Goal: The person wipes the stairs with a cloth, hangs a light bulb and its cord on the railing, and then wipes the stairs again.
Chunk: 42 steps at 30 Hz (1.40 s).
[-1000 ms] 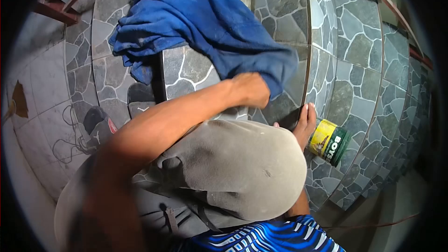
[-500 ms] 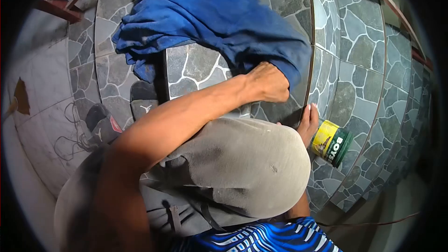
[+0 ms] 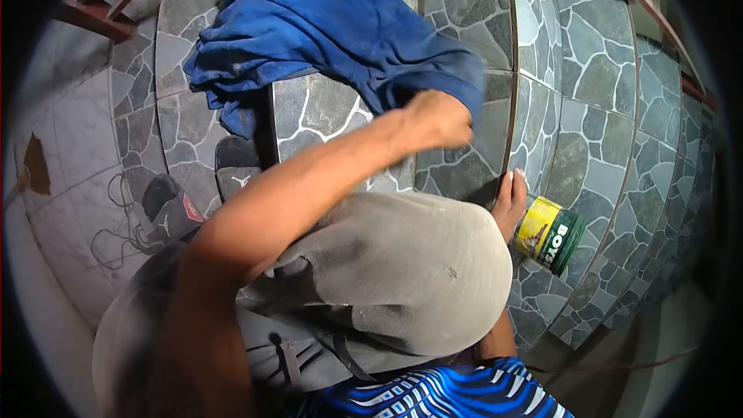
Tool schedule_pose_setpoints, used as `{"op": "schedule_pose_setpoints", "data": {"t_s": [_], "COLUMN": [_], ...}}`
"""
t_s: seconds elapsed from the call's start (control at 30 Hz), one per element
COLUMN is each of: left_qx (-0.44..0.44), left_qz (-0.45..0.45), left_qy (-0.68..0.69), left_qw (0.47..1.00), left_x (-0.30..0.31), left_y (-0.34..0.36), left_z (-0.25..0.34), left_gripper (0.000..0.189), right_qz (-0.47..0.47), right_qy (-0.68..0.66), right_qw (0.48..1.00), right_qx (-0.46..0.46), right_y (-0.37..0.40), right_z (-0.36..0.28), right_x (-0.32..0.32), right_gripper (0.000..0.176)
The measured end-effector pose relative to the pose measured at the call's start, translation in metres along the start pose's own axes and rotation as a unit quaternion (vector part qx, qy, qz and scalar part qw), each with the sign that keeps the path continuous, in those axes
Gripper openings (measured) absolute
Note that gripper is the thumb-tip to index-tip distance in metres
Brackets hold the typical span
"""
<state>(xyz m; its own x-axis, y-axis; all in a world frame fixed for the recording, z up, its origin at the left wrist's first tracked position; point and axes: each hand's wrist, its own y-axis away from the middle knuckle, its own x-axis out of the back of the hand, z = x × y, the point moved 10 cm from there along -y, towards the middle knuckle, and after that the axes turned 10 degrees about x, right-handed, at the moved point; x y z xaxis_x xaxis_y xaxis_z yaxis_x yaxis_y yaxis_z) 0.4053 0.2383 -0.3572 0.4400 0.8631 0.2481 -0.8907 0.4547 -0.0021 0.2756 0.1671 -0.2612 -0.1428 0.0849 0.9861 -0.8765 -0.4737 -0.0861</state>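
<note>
My left hand [image 3: 443, 118] is closed on the near right end of a blue cloth [image 3: 325, 19], which looks like a garment. The fingers are partly hidden and slightly blurred. The cloth drapes in folds across stone-patterned steps [image 3: 313, 112]. Beyond my bent right knee, in grey trousers [image 3: 418, 263], my right hand [image 3: 508, 203] rests near a step edge with its visible fingers stretched out. The knee hides the rest of that hand. Just right of it is a green and yellow can [image 3: 551, 236] lettered "BOYS".
Stone-patterned steps [image 3: 600, 85] go down on the right, with a reddish metal rail [image 3: 646, 4] above them. Dark shoes [image 3: 172, 209] stand on the left beside a thin tangled wire [image 3: 116, 240]. A red metal frame [image 3: 101, 25] is at the upper left.
My left hand has moved slightly left and up, drawing the cloth's right end left and uncovering more stone. My right hand and the can stay nearly where they were.
</note>
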Motion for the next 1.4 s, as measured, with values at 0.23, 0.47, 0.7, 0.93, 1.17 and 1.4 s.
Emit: {"op": "schedule_pose_setpoints", "data": {"t_s": [0.23,0.47,0.7,0.93,1.17,1.4], "left_qx": [0.138,0.026,0.021,0.087,0.064,0.019], "left_qz": [-0.105,-0.048,-0.059,0.014,0.013,0.011], "left_qy": [-0.028,0.030,-0.002,0.000,0.025,0.008], "left_qw": [0.985,0.998,0.998,0.996,0.998,1.000], "left_x": [-0.023,0.005,0.003,0.003,-0.002,0.006], "left_y": [-0.006,0.011,0.011,0.007,0.005,0.002], "left_z": [-0.051,0.014,0.013,-0.024,-0.010,0.017], "left_gripper": [0.028,0.028,0.028,0.024,0.027,0.024], "right_qz": [-0.010,-0.003,0.009,-0.008,-0.015,-0.017], "right_qy": [0.008,-0.018,-0.009,0.013,-0.013,-0.023], "right_qw": [1.000,1.000,1.000,1.000,0.999,0.999], "right_qx": [-0.009,-0.018,-0.010,-0.005,-0.030,-0.035], "right_y": [-0.002,-0.001,-0.006,0.001,-0.007,-0.004], "right_z": [-0.002,-0.010,-0.007,0.000,-0.008,-0.008], "right_x": [0.002,0.004,0.004,0.000,0.006,0.005], "right_gripper": [0.087,0.085,0.087,0.087,0.088,0.089]}}
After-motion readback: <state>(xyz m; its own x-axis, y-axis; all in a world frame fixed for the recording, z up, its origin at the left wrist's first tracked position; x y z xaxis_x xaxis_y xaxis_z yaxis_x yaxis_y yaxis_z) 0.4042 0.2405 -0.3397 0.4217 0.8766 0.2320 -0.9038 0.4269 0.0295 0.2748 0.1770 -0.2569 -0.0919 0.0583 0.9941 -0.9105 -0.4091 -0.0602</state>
